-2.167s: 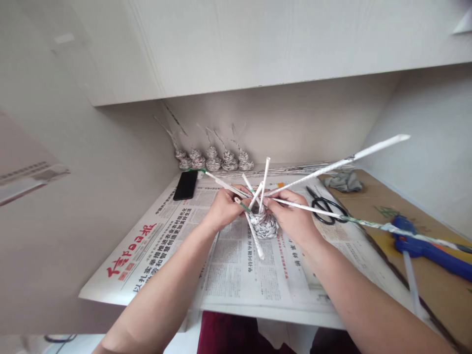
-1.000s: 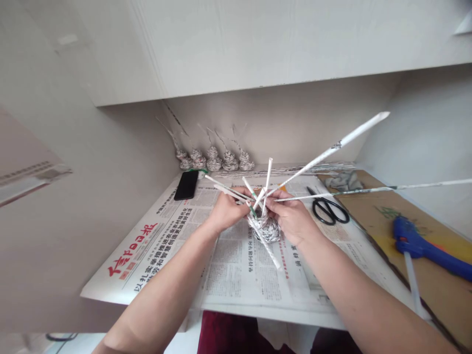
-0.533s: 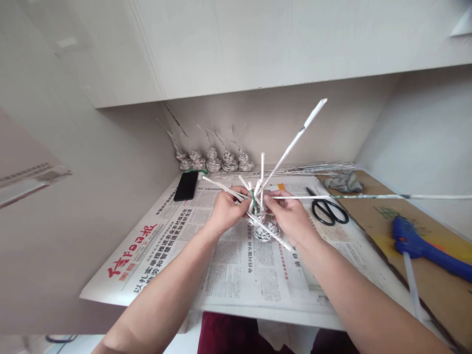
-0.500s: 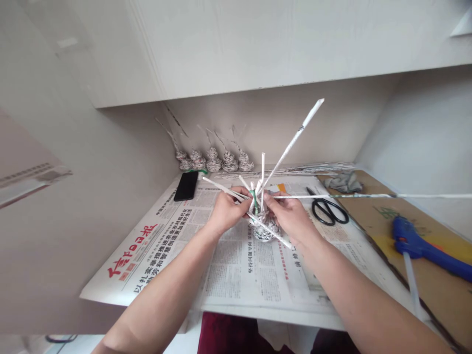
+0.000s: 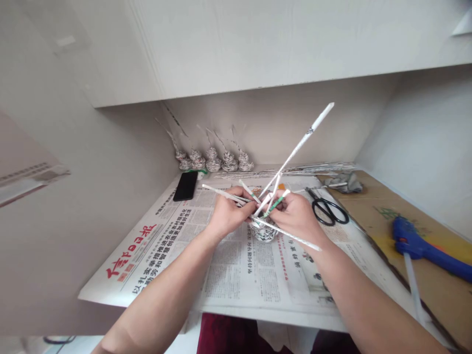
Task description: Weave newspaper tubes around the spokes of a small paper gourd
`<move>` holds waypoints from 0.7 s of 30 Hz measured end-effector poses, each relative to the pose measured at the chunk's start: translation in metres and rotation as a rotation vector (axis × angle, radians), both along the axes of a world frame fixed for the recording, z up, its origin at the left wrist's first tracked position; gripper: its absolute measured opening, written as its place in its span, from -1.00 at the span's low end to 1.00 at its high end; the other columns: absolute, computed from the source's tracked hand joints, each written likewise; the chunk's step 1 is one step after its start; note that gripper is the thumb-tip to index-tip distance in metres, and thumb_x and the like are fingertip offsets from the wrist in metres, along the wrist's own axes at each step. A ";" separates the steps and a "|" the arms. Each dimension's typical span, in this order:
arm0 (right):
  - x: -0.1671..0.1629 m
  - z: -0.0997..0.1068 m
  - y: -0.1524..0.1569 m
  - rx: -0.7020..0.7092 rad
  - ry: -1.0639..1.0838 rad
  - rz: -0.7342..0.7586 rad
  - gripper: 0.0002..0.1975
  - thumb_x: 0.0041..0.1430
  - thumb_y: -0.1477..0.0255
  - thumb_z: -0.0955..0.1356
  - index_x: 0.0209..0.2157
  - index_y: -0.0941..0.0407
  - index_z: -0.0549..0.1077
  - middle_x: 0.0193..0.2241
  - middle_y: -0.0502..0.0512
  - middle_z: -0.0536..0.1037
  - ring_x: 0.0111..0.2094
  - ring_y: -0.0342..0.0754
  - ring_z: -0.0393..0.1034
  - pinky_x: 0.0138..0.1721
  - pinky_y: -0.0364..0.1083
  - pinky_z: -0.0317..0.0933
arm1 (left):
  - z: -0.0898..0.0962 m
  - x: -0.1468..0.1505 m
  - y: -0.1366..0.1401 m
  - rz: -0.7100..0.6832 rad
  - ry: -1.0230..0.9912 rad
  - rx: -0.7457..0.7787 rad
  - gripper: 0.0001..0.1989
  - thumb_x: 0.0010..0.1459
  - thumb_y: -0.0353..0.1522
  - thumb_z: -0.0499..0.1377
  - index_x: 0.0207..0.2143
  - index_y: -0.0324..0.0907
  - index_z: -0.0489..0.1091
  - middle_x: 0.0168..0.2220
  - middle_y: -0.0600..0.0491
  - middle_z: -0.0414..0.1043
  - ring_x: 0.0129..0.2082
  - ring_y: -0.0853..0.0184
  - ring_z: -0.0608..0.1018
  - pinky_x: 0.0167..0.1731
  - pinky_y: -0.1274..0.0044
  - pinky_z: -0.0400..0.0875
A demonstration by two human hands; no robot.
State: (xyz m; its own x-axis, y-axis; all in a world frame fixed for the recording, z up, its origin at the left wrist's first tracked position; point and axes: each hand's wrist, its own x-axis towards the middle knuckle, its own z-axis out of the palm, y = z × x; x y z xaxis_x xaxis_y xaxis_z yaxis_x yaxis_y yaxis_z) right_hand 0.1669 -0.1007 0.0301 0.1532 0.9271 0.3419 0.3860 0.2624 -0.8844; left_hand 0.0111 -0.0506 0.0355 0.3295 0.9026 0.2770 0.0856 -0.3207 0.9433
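Observation:
A small round woven piece [image 5: 264, 233] of rolled newspaper sits on the newspaper sheet in front of me. Several rolled paper tubes fan out from its top; one long tube [image 5: 302, 136] points up and right, another [image 5: 293, 235] slopes down across my right wrist. My left hand [image 5: 231, 210] is closed around the piece's upper left side, thumb pressed against the tube bases. On the other side my right hand [image 5: 297, 212] grips tubes near the top, with a green-marked tube [image 5: 276, 203] close to its thumb. Its fingertips are partly hidden behind the tubes.
Several finished paper gourds [image 5: 229, 161] stand along the back wall. A black phone [image 5: 185, 186] lies at left. To the right are black scissors [image 5: 330, 210], a grey cloth [image 5: 344, 183] and a blue glue gun [image 5: 409, 238] on cardboard [image 5: 368, 216]. Paper tubes [image 5: 287, 171] lie behind.
My right hand has turned and shifted slightly right. The upright tubes, including the green-marked one, now lean right, and the long tube that stretched far right has swung mostly out of sight behind the hand.

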 end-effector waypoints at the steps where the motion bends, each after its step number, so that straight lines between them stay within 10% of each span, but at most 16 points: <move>1: 0.000 0.001 0.000 0.005 -0.031 -0.010 -0.87 -0.01 0.39 0.38 -0.37 0.09 0.53 -0.51 0.02 0.56 -0.49 -0.07 0.43 -0.45 -0.13 0.27 | 0.000 0.000 0.000 -0.008 -0.001 -0.007 -0.86 -0.10 -0.41 0.28 -0.46 -0.26 0.38 -0.58 0.12 0.41 -0.68 0.42 0.48 -0.70 0.61 0.43; 6: -0.004 0.000 -0.003 0.150 -0.193 -0.137 -0.91 -0.01 0.43 0.36 -0.41 0.07 0.51 -0.49 0.02 0.57 -0.50 -0.08 0.41 -0.40 -0.08 0.27 | 0.001 -0.001 0.000 -0.049 -0.024 -0.009 -0.80 -0.09 -0.34 0.30 -0.46 -0.27 0.39 -0.55 0.11 0.42 -0.67 0.46 0.46 -0.69 0.63 0.43; 21: -0.005 -0.012 0.010 0.027 0.324 -0.098 -0.76 -0.02 0.25 0.44 -0.43 0.09 0.38 -0.57 -0.01 0.50 -0.56 -0.10 0.38 -0.57 -0.15 0.22 | -0.002 0.003 -0.001 -0.039 -0.043 -0.005 -0.82 -0.07 -0.34 0.31 -0.42 -0.28 0.45 -0.51 0.07 0.45 -0.63 0.47 0.45 -0.64 0.63 0.45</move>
State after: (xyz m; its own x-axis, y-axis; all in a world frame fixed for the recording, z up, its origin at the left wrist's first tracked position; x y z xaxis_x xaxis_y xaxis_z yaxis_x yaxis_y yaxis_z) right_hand 0.1621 -0.0903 0.0184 0.3456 0.8940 0.2853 0.1108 0.2630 -0.9584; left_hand 0.0143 -0.0519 0.0332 0.3528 0.8906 0.2871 0.0326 -0.3183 0.9474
